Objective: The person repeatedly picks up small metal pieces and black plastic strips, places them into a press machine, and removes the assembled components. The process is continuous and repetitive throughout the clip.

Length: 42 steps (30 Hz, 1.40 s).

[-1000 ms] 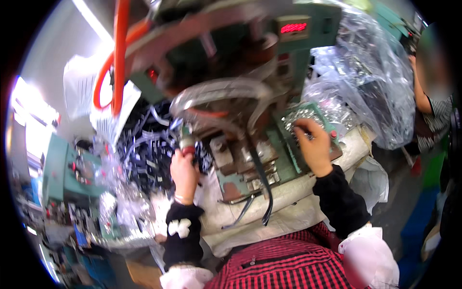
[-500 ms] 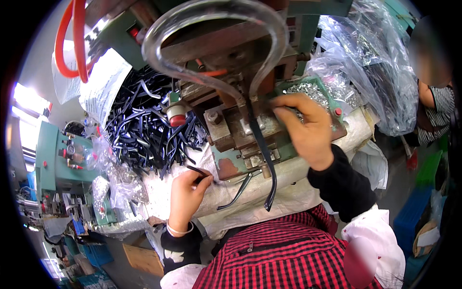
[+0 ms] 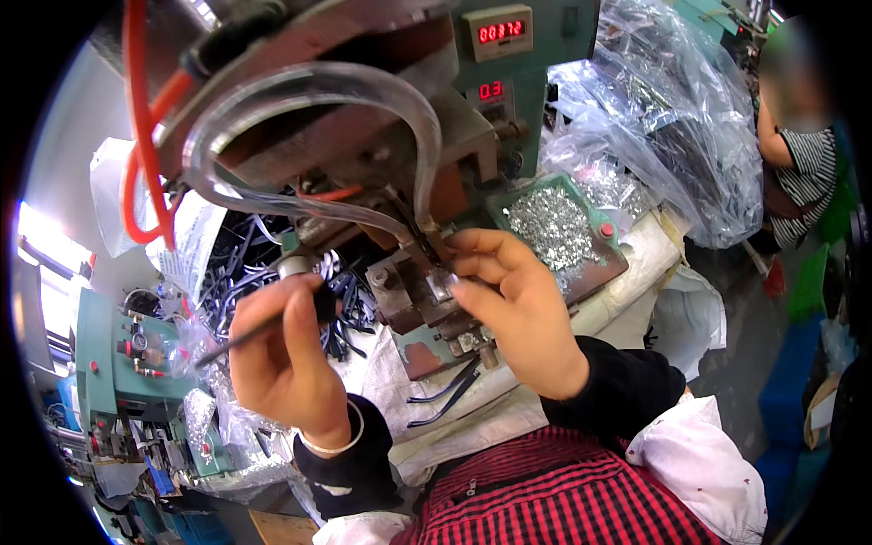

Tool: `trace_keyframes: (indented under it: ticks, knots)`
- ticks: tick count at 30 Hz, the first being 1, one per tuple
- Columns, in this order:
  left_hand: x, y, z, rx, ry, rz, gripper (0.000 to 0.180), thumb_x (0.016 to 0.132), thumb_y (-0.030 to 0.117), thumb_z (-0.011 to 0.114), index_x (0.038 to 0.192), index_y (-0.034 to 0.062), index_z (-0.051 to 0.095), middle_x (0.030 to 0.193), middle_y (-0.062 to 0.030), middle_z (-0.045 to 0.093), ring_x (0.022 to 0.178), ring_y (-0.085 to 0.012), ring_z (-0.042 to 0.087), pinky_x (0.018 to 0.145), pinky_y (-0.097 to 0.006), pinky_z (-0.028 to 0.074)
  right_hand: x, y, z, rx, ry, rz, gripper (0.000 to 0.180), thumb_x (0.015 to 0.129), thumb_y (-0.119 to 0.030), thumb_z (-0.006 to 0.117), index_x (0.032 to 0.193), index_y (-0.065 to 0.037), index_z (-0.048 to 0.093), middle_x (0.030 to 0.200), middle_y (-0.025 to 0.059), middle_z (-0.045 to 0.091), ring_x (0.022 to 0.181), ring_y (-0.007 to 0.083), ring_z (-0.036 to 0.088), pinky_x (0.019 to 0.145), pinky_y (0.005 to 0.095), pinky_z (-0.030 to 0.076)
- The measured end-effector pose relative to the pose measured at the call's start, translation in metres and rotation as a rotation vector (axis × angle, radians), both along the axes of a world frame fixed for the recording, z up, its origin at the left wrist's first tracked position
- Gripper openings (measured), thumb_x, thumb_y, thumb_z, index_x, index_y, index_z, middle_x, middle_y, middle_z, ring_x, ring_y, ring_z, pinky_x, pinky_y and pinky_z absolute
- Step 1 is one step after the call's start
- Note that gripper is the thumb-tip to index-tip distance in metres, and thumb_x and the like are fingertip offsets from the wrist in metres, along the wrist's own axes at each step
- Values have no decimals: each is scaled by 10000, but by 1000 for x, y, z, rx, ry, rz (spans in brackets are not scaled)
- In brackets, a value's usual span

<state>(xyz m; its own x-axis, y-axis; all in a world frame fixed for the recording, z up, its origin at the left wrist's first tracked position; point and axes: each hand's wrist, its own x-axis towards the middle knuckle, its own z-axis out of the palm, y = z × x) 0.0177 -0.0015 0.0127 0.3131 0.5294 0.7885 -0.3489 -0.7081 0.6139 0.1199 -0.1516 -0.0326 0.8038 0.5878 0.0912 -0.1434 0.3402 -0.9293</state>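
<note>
Pinched a thin black strip [image 3: 238, 338] in the left hand [image 3: 286, 363], long axis slanting down-left. Kept just left of the press die [image 3: 434, 295], fingered by the right hand [image 3: 513, 313].

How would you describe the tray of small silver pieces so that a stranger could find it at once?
Start at the big green press machine with red number displays. Just to its lower right, beyond the right hand, lies a shallow green-rimmed tray. Unlike the black strips heaped on the left, it holds a glittering pile of tiny silver pieces.

Glossy clear plastic tube [image 3: 309, 91]; shiny metal bits [image 3: 554, 227].
</note>
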Motion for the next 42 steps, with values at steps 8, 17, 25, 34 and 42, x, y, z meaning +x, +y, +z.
trace_keyframes:
  ticks: [8, 17, 25, 34, 42]
  knots:
    - [-8, -34, -35, 674, 271, -162, 266, 743, -10, 837, 980, 28, 723, 952, -145, 739, 695, -250, 677, 591, -326, 544, 91, -72, -78, -1066, -1077, -541, 239, 806, -139, 790, 1001, -43, 689, 1314, 233, 586, 1412, 429, 414, 982, 551, 472]
    - [12, -33, -57, 843, 236, -142, 263, 758, 60, 864, 979, 59, 722, 988, -98, 744, 620, -172, 652, 489, -286, 470, 123, -62, -85, -719, -938, -541, 103, 813, -115, 749, 867, -40, 703, 989, 146, 707, 1058, 354, 645, 892, 449, 518]
    - [6, -43, -54, 724, 320, -147, 267, 734, 20, 847, 983, 49, 754, 1026, -137, 767, 646, -197, 669, 535, -300, 498, 111, -67, -82, -570, -801, -568, 113, 931, -109, 655, 959, -7, 697, 876, 171, 693, 855, 358, 661, 758, 426, 508]
    - [-57, 101, -81, 293, 549, 454, 107, 981, 51, 660, 995, -46, 702, 1018, -150, 683, 890, -283, 637, 811, -362, 492, 94, -67, -94, -394, -791, -519, 119, 876, -119, 694, 974, -54, 717, 870, 129, 703, 852, 363, 652, 764, 455, 516]
    - [-5, 145, -170, 370, 1088, 650, 168, 833, 69, 738, 952, -8, 647, 1068, -166, 646, 1037, -363, 590, 904, -444, 467, 92, -57, -99, -404, -752, -614, 136, 880, -83, 711, 1014, -60, 716, 923, 111, 704, 907, 325, 656, 816, 414, 516]
